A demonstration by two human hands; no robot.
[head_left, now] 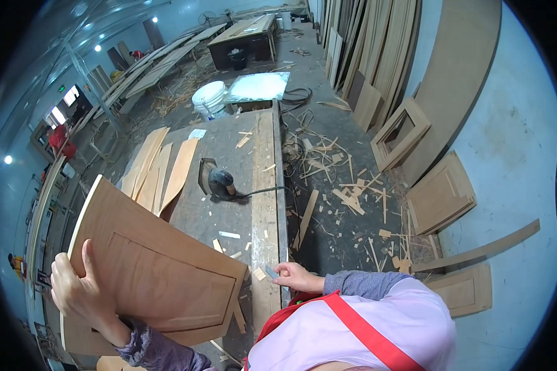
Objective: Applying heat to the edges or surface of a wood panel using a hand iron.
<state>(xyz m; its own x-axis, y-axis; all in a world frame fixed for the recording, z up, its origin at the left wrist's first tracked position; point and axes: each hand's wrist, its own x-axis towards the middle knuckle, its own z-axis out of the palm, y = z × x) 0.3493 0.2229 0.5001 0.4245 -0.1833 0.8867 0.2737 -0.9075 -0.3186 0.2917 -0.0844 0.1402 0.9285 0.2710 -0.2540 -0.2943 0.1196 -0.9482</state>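
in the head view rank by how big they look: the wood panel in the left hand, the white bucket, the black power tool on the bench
1. wood panel, by far the largest, though closest to the camera
2. white bucket
3. black power tool, only slightly smaller; the bucket stands farther off, so the order is unsure

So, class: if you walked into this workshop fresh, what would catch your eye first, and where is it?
First, the big curved wooden door panel at lower left, gripped at its edge by the left hand. Next, the right hand at the workbench edge, its fingers pinching a small pale piece. Beyond, a dark power tool sits mid-bench, with wood offcuts strewn over the floor to the right.
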